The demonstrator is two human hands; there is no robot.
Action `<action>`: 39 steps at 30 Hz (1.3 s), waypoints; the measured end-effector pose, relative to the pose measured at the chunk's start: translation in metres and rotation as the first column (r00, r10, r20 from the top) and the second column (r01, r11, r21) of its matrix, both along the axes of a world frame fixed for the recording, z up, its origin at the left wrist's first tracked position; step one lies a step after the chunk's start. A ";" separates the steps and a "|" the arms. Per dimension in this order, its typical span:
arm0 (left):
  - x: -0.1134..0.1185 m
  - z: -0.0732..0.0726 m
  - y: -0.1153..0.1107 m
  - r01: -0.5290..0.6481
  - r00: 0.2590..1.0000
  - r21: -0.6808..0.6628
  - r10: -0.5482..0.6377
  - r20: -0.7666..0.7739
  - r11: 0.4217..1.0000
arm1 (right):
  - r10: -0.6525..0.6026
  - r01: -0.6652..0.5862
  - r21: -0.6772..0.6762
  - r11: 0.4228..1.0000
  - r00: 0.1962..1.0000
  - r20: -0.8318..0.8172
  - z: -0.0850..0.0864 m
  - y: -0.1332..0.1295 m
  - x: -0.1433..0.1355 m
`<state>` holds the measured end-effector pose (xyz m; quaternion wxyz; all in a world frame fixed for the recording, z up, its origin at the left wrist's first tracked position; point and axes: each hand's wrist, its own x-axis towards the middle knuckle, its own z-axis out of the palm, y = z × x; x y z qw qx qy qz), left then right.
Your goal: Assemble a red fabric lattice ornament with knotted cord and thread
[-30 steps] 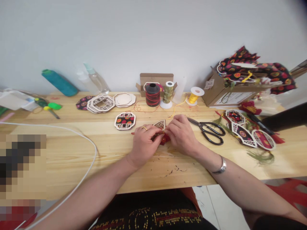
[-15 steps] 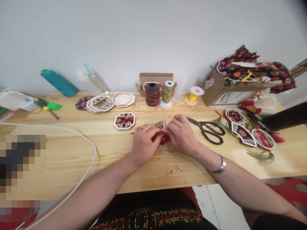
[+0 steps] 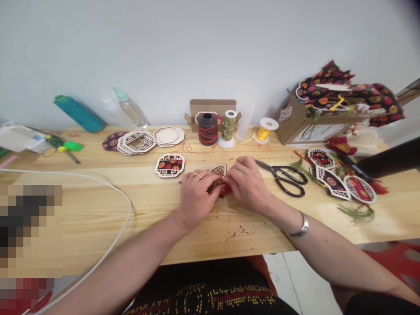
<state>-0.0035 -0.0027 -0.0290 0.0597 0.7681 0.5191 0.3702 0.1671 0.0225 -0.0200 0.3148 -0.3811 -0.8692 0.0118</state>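
Close together over the middle of the table, my left hand (image 3: 198, 194) and my right hand (image 3: 247, 183) meet fingertip to fingertip. My left thumb and fingers are closed on a small ornament (image 3: 219, 169) with a cut-out wooden lattice; most of it is hidden by the hand. Deep red patterned fabric (image 3: 225, 190) shows below the fingertips. My right fingers pinch at the edge of the ornament, on something too small and covered to make out. Left of the hands lies a lattice-framed fabric piece (image 3: 169, 166); black-handled scissors (image 3: 290, 179) lie to the right.
Behind the hands stand a red-and-black thread spool (image 3: 208, 130), a gold-green spool (image 3: 229, 127) and a yellow cord spool (image 3: 265, 130). At right are finished-looking ornaments (image 3: 333, 183) and a cardboard box (image 3: 295, 127) of fabric. A white cable (image 3: 128, 210) curves across the left.
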 end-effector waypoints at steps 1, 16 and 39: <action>0.000 0.000 0.000 0.000 1.000 0.014 0.001 -0.008 1.000 | -0.002 0.002 0.000 1.000 1.000 0.000 0.000 0.000 0.000; -0.004 -0.003 0.000 0.015 0.998 0.094 -0.009 -0.068 0.995 | -0.020 0.019 -0.051 0.999 1.000 -0.009 0.001 0.001 0.001; -0.001 0.000 0.001 0.053 0.988 -0.006 -0.051 0.143 0.999 | 0.015 -0.024 -0.070 0.997 0.991 -0.131 0.000 0.001 -0.001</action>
